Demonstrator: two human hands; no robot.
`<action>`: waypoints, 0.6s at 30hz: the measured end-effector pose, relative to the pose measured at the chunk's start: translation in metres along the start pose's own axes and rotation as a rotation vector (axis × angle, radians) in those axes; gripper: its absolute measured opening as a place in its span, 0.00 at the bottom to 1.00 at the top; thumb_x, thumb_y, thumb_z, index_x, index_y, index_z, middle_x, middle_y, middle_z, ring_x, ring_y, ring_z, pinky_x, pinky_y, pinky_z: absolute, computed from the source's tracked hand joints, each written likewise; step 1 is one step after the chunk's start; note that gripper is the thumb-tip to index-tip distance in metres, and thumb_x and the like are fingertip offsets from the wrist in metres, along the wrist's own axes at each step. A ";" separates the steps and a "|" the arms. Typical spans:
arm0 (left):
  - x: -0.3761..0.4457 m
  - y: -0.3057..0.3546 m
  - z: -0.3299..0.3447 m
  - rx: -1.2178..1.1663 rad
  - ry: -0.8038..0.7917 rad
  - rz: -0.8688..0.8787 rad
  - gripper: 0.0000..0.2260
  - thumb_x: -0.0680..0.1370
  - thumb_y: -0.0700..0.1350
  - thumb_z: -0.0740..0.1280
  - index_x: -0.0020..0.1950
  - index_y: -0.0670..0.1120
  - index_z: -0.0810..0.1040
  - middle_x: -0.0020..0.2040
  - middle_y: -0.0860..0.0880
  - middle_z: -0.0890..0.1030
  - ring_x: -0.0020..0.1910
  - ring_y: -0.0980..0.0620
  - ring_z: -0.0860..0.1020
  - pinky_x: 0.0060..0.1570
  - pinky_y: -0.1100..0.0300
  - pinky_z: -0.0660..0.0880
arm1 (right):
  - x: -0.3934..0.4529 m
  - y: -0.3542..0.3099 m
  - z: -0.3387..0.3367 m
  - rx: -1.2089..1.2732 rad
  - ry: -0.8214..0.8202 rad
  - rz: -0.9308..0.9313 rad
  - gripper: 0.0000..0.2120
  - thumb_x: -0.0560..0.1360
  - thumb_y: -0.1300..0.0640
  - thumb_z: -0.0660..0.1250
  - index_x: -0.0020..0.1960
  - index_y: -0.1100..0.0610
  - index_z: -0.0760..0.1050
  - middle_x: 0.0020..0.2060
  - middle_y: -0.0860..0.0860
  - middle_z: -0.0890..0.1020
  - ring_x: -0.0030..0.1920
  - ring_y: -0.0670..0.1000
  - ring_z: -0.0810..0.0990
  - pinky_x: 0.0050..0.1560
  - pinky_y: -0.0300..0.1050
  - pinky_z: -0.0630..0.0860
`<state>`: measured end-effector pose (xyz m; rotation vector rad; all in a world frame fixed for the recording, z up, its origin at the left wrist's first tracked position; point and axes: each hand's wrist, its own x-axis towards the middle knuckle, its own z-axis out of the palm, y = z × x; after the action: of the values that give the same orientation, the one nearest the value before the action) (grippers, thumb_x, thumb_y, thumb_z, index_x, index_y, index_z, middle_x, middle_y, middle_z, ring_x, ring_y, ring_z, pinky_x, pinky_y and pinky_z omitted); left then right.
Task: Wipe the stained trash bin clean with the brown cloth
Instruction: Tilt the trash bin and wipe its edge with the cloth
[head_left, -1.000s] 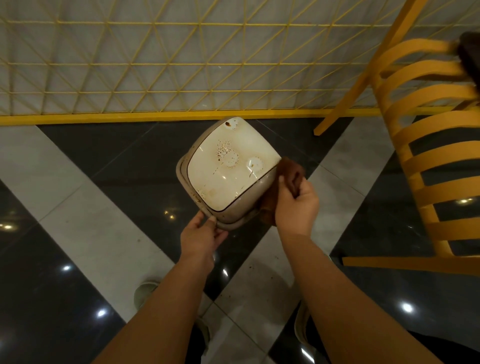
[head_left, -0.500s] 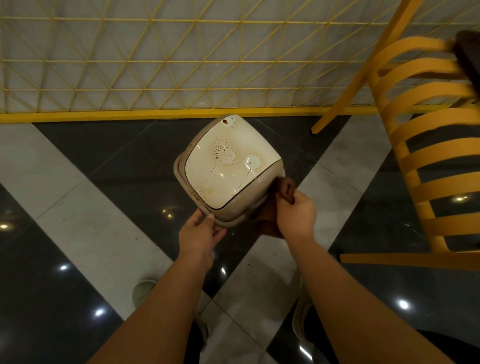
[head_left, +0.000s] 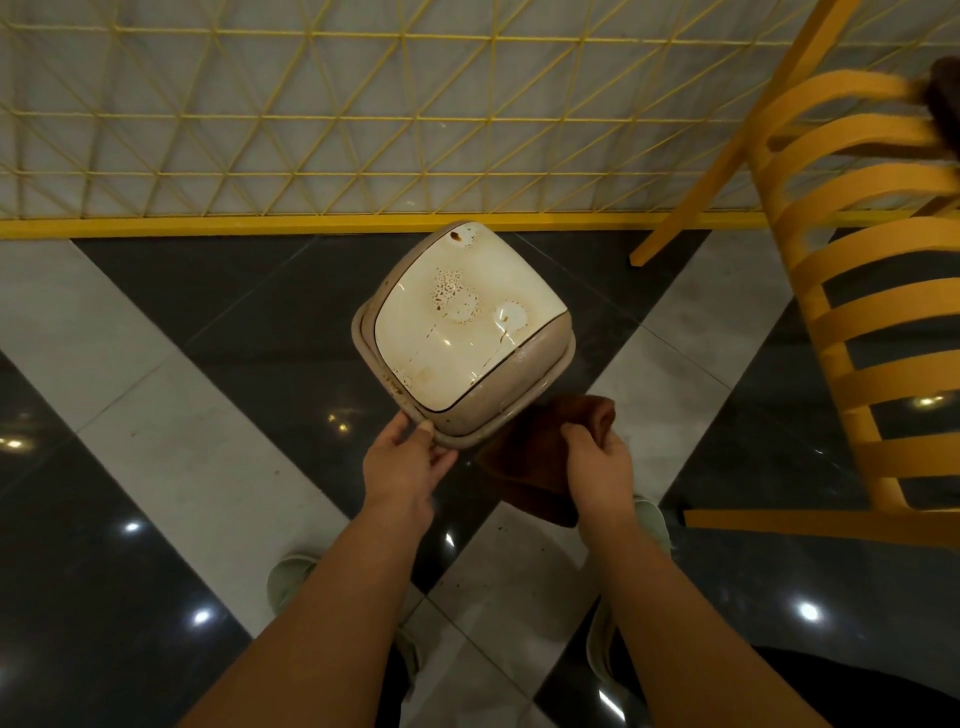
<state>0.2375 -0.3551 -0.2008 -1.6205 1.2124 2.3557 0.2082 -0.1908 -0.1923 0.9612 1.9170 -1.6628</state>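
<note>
The stained trash bin (head_left: 462, 338) is held above the tiled floor (head_left: 171, 457), the left hand (head_left: 402, 462) pinching its near rim. Just beside it, the right hand (head_left: 597, 467) grips the brown cloth (head_left: 530, 467), below the bin's near-right edge; a yellow chair (head_left: 857, 286) stands to the right.

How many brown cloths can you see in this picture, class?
2. One brown cloth is held in the right hand, just below the trash bin. A second dark brown cloth hangs on the yellow chair, cut off by the frame's edge.
</note>
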 end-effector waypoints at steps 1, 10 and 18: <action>0.000 0.000 0.000 0.002 -0.002 -0.001 0.18 0.79 0.36 0.62 0.69 0.47 0.71 0.54 0.45 0.81 0.49 0.50 0.82 0.41 0.58 0.79 | 0.001 0.001 0.000 -0.037 0.029 -0.052 0.14 0.78 0.54 0.61 0.63 0.48 0.70 0.50 0.48 0.78 0.50 0.53 0.78 0.53 0.52 0.76; -0.002 -0.001 0.000 0.014 -0.007 0.027 0.18 0.80 0.36 0.61 0.68 0.47 0.72 0.52 0.45 0.83 0.49 0.50 0.82 0.49 0.56 0.79 | -0.024 0.014 0.048 0.104 -0.171 -0.314 0.13 0.81 0.43 0.54 0.56 0.38 0.76 0.53 0.42 0.80 0.58 0.43 0.76 0.54 0.38 0.74; -0.003 -0.001 0.000 0.042 -0.019 0.047 0.18 0.80 0.37 0.61 0.69 0.48 0.71 0.54 0.45 0.82 0.51 0.49 0.82 0.50 0.55 0.79 | -0.011 0.018 0.064 0.215 0.064 -0.027 0.18 0.72 0.57 0.70 0.58 0.49 0.68 0.47 0.49 0.78 0.47 0.48 0.79 0.48 0.44 0.78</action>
<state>0.2397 -0.3534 -0.1991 -1.5711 1.3016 2.3506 0.2210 -0.2542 -0.2096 1.0855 1.8258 -1.9047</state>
